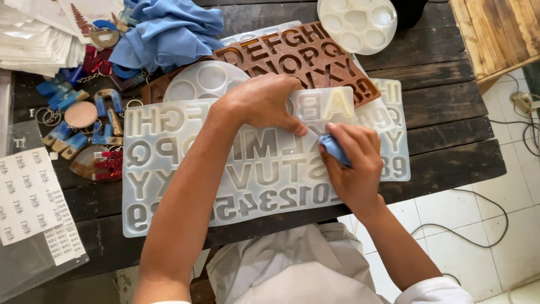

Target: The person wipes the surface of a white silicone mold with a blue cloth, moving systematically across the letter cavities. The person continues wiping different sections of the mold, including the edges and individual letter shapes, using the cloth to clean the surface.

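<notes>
A view from above of a dark wooden table [450, 163] crowded with craft supplies. At the far left lie sheets of small printed stickers [28, 197] in clear plastic, and beside them a cluster of blue, red and wood-toned resin keychains [84, 129]. Behind these sits a crumpled blue cloth [169, 31]. In the centre, a large translucent white silicone mould [185, 169] with recessed letters and numerals lies flat on the table, close to the near edge. The person's left hand [261, 101] rests palm down on the mould's upper middle, fingers spread and pressing, holding nothing. Behind it lies a brown letter mould [292, 53], partly overlapping a round clear mould [205, 81]. Just right of the left hand, the right hand [354, 163] is closed around a small blue wad of cloth [333, 147], pressed against the white mould's surface. At the far top right sits a round white mould with circular hollows [357, 22].
</notes>
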